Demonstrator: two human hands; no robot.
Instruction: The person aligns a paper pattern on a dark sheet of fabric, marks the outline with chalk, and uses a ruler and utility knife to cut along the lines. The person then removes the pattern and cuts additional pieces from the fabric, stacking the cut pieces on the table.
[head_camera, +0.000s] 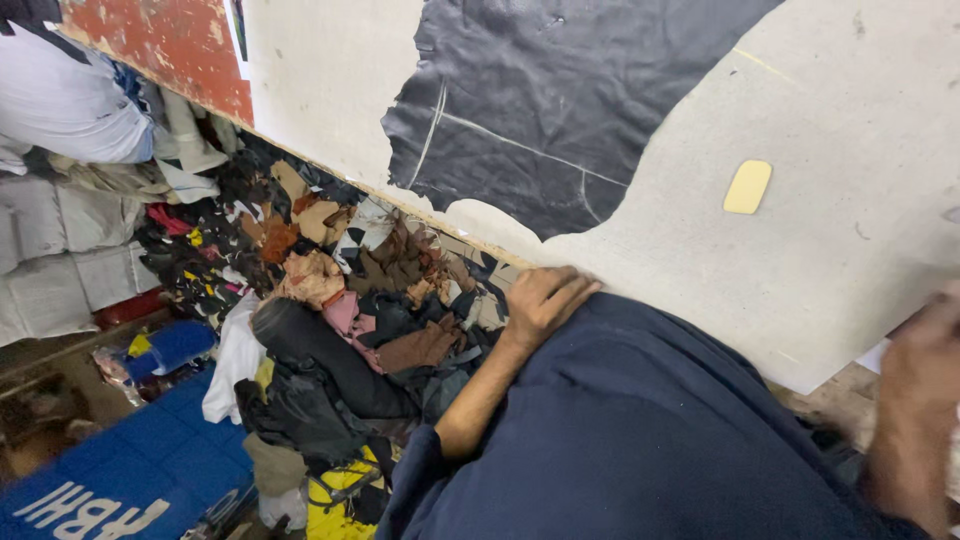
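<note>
Black leather hide (545, 110), chalk-marked with pale lines, lies flat on your cutting table (830, 250), well apart from both hands. Your left hand (545, 300) rests on the table's near edge, fingers curled over it, holding nothing. Your right hand (920, 400) is blurred; its grip cannot be told. A yellow chalk block (748, 186) lies beside the hide. Leather scraps (350, 280) pile below the table.
</note>
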